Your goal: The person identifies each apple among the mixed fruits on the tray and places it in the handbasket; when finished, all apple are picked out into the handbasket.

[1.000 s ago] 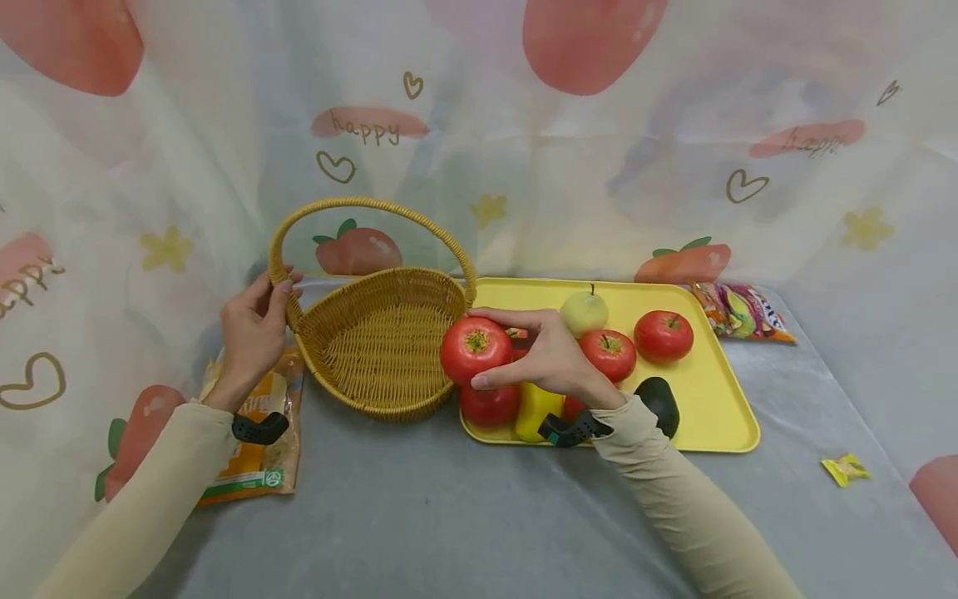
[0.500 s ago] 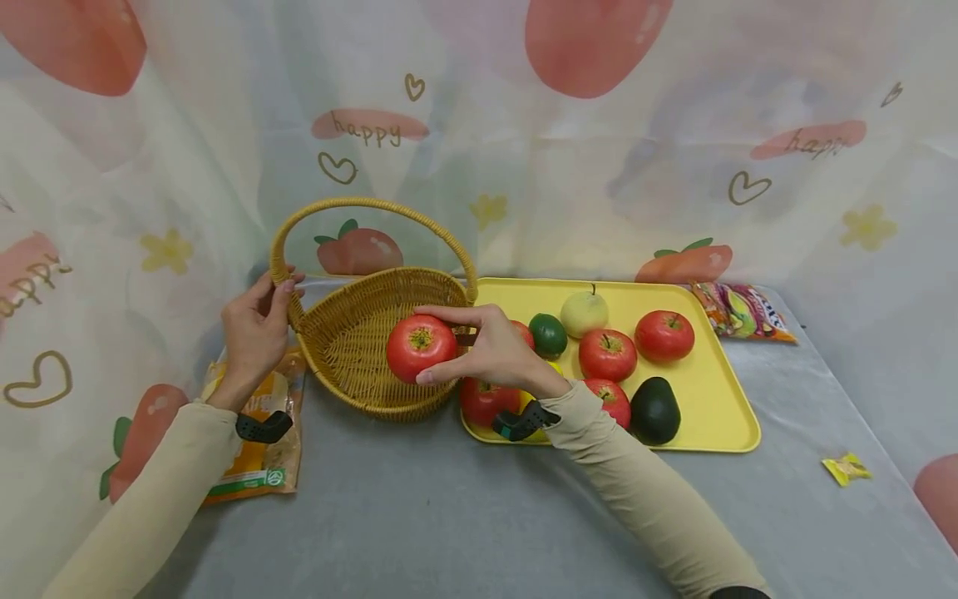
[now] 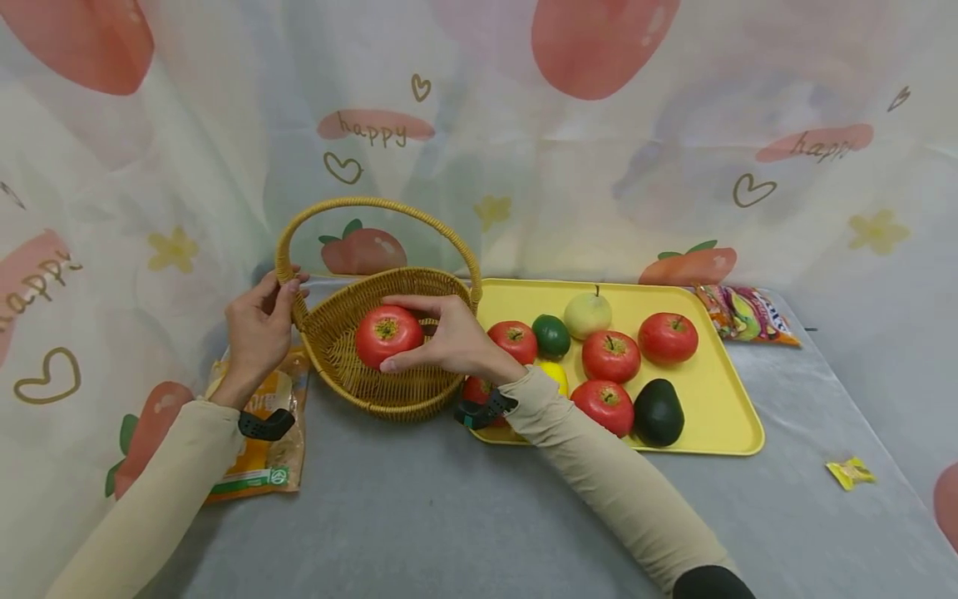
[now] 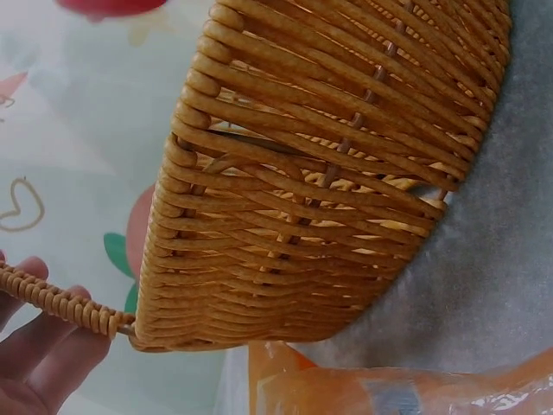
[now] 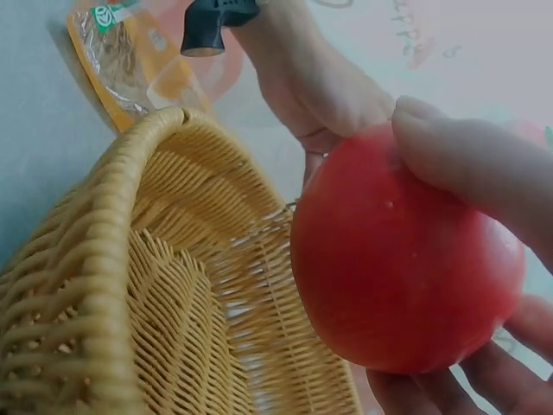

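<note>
My right hand (image 3: 437,341) grips a red tomato (image 3: 387,334) and holds it over the inside of a woven wicker basket (image 3: 352,378). In the right wrist view the tomato (image 5: 402,264) fills the frame above the basket's weave (image 5: 164,311). My left hand (image 3: 258,329) holds the basket where its arched handle (image 3: 374,204) joins the left rim; the left wrist view shows its fingers (image 4: 39,346) on the handle (image 4: 60,303) beside the basket wall (image 4: 320,199).
A yellow tray (image 3: 711,391) right of the basket carries red apples (image 3: 609,355), a lime (image 3: 550,336), a pale pear (image 3: 587,314), an avocado (image 3: 658,411) and a yellow fruit (image 3: 552,374). An orange snack bag (image 3: 262,449) lies left, a colourful packet (image 3: 744,314) back right, a small candy (image 3: 849,472) right.
My right hand has carried the tomato leftward from the tray's edge to over the basket's interior. The left hand has stayed on the handle.
</note>
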Action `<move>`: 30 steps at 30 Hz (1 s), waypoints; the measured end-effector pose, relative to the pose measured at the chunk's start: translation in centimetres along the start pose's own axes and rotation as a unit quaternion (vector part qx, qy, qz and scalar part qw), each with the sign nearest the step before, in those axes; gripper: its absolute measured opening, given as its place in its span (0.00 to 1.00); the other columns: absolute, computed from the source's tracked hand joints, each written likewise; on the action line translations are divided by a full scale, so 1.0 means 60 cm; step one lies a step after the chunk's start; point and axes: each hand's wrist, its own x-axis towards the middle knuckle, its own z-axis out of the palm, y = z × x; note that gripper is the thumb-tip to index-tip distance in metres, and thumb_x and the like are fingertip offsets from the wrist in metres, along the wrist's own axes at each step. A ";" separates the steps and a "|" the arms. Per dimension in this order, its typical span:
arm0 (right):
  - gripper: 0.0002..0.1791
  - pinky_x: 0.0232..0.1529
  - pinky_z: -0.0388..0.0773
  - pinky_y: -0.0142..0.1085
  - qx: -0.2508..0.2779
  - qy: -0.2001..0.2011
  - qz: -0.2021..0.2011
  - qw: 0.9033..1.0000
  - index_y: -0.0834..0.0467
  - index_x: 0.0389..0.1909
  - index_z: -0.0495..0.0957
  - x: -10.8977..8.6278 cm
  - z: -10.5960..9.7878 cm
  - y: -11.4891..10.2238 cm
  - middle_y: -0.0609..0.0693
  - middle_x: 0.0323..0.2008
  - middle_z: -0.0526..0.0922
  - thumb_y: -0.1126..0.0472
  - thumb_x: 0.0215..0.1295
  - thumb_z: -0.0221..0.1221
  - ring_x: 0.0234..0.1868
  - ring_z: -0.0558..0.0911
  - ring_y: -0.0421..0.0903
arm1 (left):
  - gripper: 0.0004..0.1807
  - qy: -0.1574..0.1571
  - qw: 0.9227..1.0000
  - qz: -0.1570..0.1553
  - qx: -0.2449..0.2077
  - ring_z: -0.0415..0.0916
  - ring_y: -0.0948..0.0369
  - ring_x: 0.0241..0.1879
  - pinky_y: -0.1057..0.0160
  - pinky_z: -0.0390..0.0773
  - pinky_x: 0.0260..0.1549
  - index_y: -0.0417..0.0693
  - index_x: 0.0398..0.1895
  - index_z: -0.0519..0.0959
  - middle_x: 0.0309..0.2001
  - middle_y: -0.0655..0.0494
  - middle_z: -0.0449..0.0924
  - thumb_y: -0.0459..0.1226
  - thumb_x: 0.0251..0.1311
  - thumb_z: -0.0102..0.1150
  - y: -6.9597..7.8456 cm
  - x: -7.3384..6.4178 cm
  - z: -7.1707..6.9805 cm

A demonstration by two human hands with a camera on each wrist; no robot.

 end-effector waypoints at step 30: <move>0.44 0.62 0.82 0.42 -0.015 0.034 0.104 0.994 0.54 0.70 0.79 0.123 0.022 0.060 0.54 0.62 0.84 0.65 0.49 0.83 0.62 0.82 0.50 | 0.16 0.003 1.000 -0.007 -0.003 0.88 0.69 0.46 0.76 0.83 0.45 0.40 0.62 0.84 0.55 0.42 0.89 0.37 0.81 0.55 -0.005 0.000 -0.002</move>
